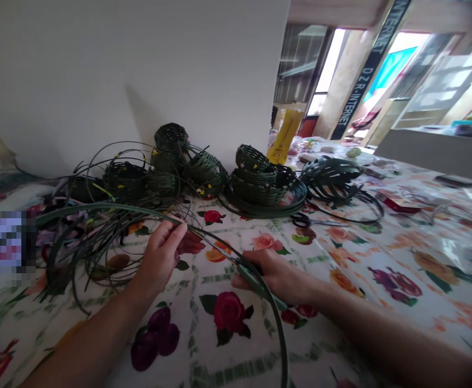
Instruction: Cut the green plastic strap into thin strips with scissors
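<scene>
My left hand (163, 253) pinches a long dark green weaving strip (110, 207) that arcs from a loose bundle of strips (86, 242) at the left. My right hand (274, 275) is closed around the same strip further along, where it bends down toward the table's front edge. Both hands rest just above a floral tablecloth (341, 302).
Several small woven green baskets (260, 178) stand in a row along the white wall (138, 70). Scissors (312, 221) lie just in front of them. A yellow package (286, 134) stands beyond. At the left edge sits a blurred-out object (3, 248).
</scene>
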Demonstrator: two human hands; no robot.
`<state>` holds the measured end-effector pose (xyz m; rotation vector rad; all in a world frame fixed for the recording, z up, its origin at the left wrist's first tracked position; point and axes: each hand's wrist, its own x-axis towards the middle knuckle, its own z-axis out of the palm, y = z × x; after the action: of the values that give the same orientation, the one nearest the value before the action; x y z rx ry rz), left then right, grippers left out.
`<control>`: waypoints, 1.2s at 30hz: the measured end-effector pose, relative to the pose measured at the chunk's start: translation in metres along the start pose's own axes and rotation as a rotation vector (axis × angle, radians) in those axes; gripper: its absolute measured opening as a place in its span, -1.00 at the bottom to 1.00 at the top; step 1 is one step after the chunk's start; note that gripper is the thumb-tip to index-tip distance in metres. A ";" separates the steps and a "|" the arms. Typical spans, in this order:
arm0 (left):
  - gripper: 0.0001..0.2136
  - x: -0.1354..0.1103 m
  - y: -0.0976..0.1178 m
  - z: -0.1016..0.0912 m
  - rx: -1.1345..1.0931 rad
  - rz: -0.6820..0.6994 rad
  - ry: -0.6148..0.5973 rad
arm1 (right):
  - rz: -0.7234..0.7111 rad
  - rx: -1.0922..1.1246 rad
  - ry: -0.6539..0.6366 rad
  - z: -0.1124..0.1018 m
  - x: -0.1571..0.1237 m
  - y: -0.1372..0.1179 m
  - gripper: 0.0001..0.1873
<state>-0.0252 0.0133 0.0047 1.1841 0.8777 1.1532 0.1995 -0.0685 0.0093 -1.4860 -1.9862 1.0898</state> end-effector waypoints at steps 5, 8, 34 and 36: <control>-0.82 0.000 0.003 0.001 0.015 0.005 0.007 | -0.006 0.027 0.000 -0.001 0.000 -0.002 -0.61; -0.81 -0.001 0.003 0.000 0.015 -0.005 0.010 | -0.024 0.064 -0.012 -0.002 -0.001 -0.001 -0.62; -0.81 -0.004 0.005 0.002 -0.006 0.020 0.002 | -0.028 0.029 -0.050 -0.003 -0.001 -0.001 -0.63; -0.81 -0.004 0.004 0.002 0.003 0.016 0.002 | -0.034 0.046 -0.058 -0.003 -0.001 -0.001 -0.60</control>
<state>-0.0256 0.0087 0.0087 1.1945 0.8731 1.1660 0.2014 -0.0687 0.0125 -1.4079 -2.0036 1.1684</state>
